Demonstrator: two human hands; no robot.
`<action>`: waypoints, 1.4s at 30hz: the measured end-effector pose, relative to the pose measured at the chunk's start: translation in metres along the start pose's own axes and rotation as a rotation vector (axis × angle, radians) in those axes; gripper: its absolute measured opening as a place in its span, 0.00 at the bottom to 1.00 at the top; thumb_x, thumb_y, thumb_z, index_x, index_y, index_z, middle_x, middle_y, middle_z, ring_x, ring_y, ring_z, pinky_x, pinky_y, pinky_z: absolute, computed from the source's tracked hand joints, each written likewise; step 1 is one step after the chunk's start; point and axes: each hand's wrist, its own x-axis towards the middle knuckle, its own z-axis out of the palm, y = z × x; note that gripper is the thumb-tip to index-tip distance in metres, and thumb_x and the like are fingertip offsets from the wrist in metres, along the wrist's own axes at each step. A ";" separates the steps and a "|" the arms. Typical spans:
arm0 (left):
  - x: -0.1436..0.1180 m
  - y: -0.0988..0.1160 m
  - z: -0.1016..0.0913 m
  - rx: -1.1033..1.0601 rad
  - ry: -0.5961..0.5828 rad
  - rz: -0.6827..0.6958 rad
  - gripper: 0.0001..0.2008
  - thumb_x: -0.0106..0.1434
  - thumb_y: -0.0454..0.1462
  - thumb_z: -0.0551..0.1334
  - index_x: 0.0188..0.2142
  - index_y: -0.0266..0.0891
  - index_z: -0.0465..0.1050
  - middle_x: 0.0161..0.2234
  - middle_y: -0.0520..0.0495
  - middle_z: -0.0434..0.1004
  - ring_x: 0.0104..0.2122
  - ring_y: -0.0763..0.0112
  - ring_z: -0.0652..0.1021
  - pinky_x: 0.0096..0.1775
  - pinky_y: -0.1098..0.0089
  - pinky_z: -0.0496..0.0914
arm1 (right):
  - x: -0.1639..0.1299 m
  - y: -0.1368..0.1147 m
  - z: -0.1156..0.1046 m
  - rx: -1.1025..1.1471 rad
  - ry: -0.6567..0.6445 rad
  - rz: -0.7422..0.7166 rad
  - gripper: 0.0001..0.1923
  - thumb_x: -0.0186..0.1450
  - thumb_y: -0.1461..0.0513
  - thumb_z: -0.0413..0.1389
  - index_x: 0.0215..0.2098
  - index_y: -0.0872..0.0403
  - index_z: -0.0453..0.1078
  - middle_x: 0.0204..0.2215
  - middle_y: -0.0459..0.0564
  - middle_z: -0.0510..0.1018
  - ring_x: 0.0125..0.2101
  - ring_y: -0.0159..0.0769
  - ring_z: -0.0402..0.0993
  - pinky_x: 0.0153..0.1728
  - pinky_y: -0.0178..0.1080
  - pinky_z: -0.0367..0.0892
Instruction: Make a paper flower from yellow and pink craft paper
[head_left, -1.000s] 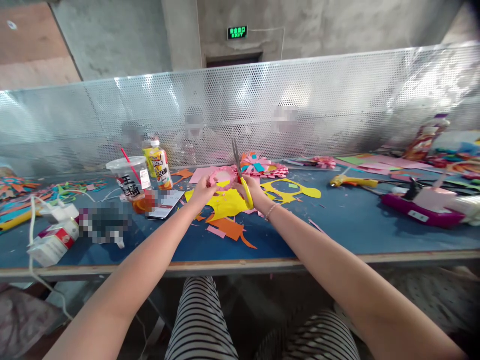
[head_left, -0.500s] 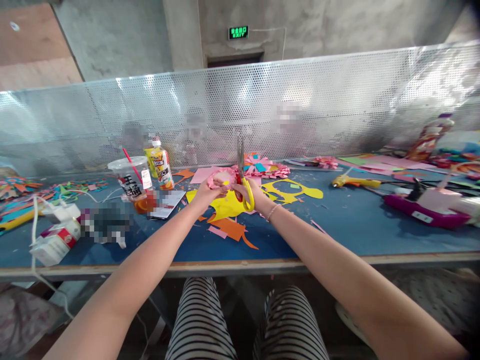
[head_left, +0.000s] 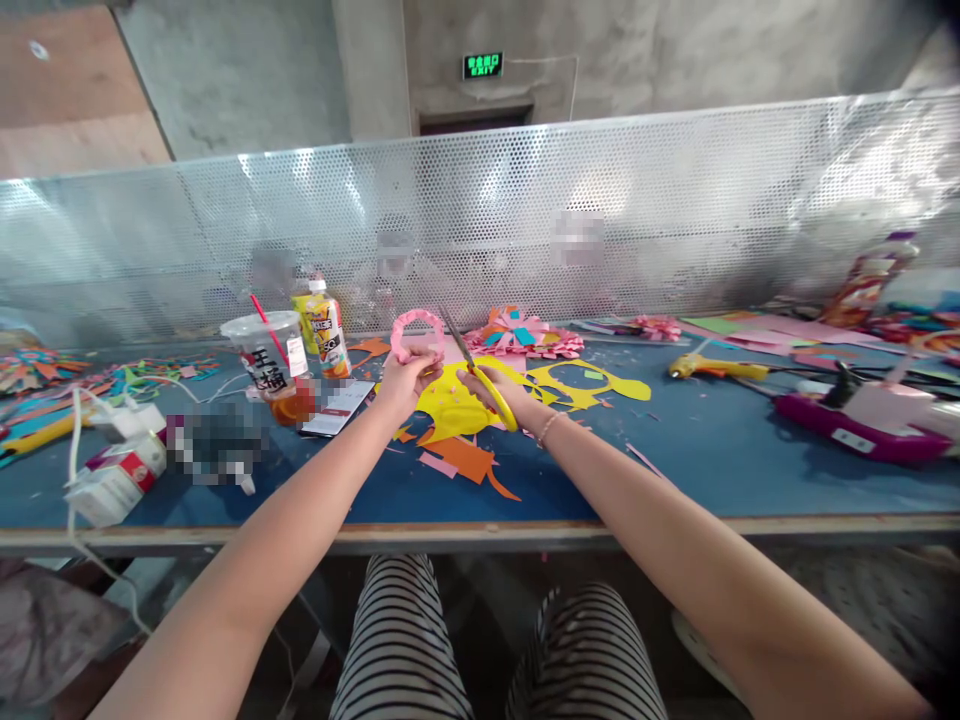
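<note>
A pink paper ring [head_left: 405, 321] stands up from my left hand [head_left: 411, 385], whose fingers pinch its lower edge. My right hand [head_left: 504, 388] is closed around yellow-handled scissors [head_left: 498, 398]; their blades point up and away to the left, close to the ring but apart from it. Beneath both hands lie yellow paper cutouts [head_left: 454, 405] and orange paper scraps [head_left: 465, 460]. Just behind the scissors sits a fringed pink paper flower [head_left: 517, 332] with blue and orange pieces on it.
To the left stand a plastic drink cup [head_left: 262, 345] with a red straw and a bottle [head_left: 326, 330]. A yellow glue gun [head_left: 712, 366] and a purple object [head_left: 855, 430] lie on the right. A perforated metal screen [head_left: 637, 220] runs behind the table.
My hands have moved apart. The ring has shifted left and now shows whole above my left hand. The scissors have tilted from nearly upright toward the left.
</note>
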 end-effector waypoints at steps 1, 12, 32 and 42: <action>0.000 0.000 0.000 0.006 -0.012 -0.004 0.09 0.43 0.32 0.66 0.23 0.35 0.66 0.22 0.52 0.72 0.23 0.78 0.74 0.30 0.74 0.68 | -0.001 -0.001 0.000 0.010 -0.008 0.005 0.18 0.54 0.48 0.55 0.30 0.55 0.65 0.17 0.41 0.62 0.18 0.26 0.57 0.20 0.31 0.56; -0.006 0.001 0.003 0.147 -0.085 -0.093 0.08 0.46 0.33 0.64 0.24 0.35 0.65 0.23 0.51 0.72 0.22 0.79 0.73 0.28 0.74 0.67 | 0.001 0.001 0.001 0.062 -0.038 -0.058 0.18 0.53 0.49 0.56 0.23 0.55 0.61 0.13 0.39 0.59 0.13 0.22 0.53 0.14 0.30 0.50; -0.007 -0.007 0.002 0.066 -0.142 -0.165 0.07 0.49 0.33 0.64 0.26 0.36 0.65 0.24 0.52 0.73 0.23 0.81 0.74 0.30 0.76 0.70 | -0.006 -0.008 0.003 -0.055 -0.071 -0.098 0.20 0.58 0.49 0.52 0.19 0.54 0.58 0.10 0.41 0.60 0.11 0.24 0.54 0.14 0.31 0.52; -0.006 -0.005 0.002 0.090 -0.127 -0.147 0.06 0.49 0.33 0.64 0.26 0.35 0.66 0.23 0.53 0.72 0.23 0.81 0.73 0.29 0.77 0.69 | 0.003 0.005 0.006 -0.003 -0.063 -0.100 0.18 0.57 0.49 0.53 0.20 0.54 0.59 0.12 0.41 0.61 0.12 0.25 0.55 0.14 0.31 0.52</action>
